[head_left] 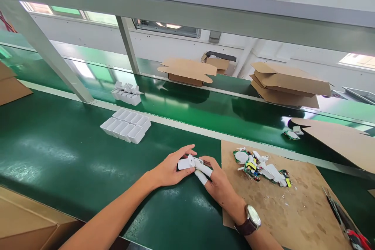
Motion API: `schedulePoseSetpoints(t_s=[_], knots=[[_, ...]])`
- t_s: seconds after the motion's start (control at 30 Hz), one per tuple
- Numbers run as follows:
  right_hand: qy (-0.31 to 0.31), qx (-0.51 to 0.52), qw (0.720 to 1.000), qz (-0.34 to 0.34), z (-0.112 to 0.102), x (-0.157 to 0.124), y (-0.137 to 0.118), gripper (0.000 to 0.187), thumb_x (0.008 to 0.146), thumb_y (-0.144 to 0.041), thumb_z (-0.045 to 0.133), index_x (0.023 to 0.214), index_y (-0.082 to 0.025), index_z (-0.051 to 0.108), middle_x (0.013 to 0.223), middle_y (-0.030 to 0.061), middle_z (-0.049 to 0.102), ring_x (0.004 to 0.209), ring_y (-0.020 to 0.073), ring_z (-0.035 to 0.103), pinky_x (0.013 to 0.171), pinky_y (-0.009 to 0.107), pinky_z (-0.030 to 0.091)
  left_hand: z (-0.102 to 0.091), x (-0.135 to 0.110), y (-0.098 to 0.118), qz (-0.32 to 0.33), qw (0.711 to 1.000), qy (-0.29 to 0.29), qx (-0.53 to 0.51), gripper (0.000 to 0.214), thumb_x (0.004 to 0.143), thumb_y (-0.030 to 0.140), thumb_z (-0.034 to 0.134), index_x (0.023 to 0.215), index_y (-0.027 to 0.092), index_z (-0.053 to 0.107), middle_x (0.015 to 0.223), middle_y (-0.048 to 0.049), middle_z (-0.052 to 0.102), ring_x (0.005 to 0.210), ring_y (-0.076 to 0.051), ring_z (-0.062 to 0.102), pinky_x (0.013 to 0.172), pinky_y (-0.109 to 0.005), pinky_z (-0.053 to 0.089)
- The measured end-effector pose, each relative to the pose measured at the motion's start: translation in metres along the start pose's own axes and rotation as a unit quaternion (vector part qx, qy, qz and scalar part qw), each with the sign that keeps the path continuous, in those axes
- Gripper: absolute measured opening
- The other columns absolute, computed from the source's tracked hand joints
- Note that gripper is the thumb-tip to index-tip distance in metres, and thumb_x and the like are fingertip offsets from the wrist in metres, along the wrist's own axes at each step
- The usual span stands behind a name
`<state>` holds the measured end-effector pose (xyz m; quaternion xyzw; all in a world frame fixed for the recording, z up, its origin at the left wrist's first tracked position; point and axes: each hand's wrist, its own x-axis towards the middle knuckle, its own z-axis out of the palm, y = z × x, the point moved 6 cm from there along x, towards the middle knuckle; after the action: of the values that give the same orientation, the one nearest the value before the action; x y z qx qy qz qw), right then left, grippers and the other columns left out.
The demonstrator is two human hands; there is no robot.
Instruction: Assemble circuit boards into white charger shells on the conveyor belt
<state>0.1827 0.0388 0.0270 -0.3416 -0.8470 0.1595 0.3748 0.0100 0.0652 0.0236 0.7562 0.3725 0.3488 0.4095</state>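
My left hand (172, 167) is closed round a small white plastic part (185, 163), thumb below it and fingers above. My right hand (218, 179) meets it from the other side, its fingers closed on the part's right end. White finger covers (203, 168) sit on two fingers of my right hand, and a watch is on that wrist. What the part is exactly I cannot make out. To the right, a heap of circuit boards, wires and white plastic pieces (263, 170) lies on a brown cardboard sheet (293, 211).
White plastic trays (125, 125) rest on the green bench at left. On the green belt behind are a filled white tray (126, 93), a circuit board (292, 135) and a cardboard sheet (336, 136). Flattened boxes (290, 82) stand farther back. Red-handled tool (357, 238) at lower right.
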Motion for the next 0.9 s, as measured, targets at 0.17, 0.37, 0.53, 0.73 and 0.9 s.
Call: schedulePoseSetpoints(t_s=[0.17,0.37,0.53,0.73,0.9], knots=[[0.030,0.003,1.000,0.007,-0.006,-0.001,-0.002,0.053,0.098,-0.011,0.055,0.146,-0.032,0.052,0.127,0.0092,0.066,0.110,0.0224,0.072,0.094,0.036,0.064,-0.002,-0.002,0.003,0.012,0.999,0.021,0.030,0.069,0.091,0.035,0.070,0.151,0.028,0.038,0.137,-0.0087,0.066,0.120,-0.024,0.066,0.105,-0.044,0.055],[0.031,0.014,0.999,0.005,-0.009,-0.002,-0.002,0.046,0.096,-0.010,0.055,0.137,-0.031,0.060,0.125,0.0088,0.067,0.106,0.0220,0.072,0.090,0.036,0.064,-0.008,-0.004,0.012,0.052,0.995,0.060,0.061,0.077,0.086,0.039,0.077,0.151,0.027,0.039,0.141,-0.0114,0.063,0.116,-0.025,0.068,0.103,-0.044,0.057],[0.011,0.002,1.000,0.001,-0.005,-0.003,-0.001,0.045,0.095,-0.007,0.053,0.135,-0.027,0.058,0.126,0.0117,0.065,0.106,0.0229,0.071,0.087,0.036,0.064,-0.010,-0.004,0.013,0.075,0.990,0.078,0.091,0.075,0.088,0.035,0.076,0.152,0.028,0.037,0.138,-0.0112,0.064,0.119,-0.026,0.067,0.104,-0.045,0.057],[-0.004,-0.004,1.000,0.020,-0.006,-0.004,-0.003,0.048,0.096,-0.009,0.052,0.139,-0.030,0.057,0.129,0.0114,0.064,0.107,0.0240,0.070,0.090,0.039,0.064,-0.012,-0.003,0.022,0.135,0.982,0.094,0.090,0.073,0.089,0.032,0.075,0.152,0.025,0.039,0.137,-0.0141,0.063,0.121,-0.027,0.066,0.096,-0.042,0.061],[-0.051,-0.026,0.997,0.052,-0.001,-0.001,-0.002,0.047,0.101,-0.017,0.049,0.147,-0.030,0.048,0.128,0.0113,0.064,0.104,0.0259,0.071,0.085,0.042,0.065,-0.009,-0.001,0.026,0.156,0.979,0.085,0.104,0.036,0.093,0.023,0.069,0.128,0.022,0.061,0.116,-0.0110,0.071,0.106,-0.023,0.070,0.094,-0.041,0.062]])
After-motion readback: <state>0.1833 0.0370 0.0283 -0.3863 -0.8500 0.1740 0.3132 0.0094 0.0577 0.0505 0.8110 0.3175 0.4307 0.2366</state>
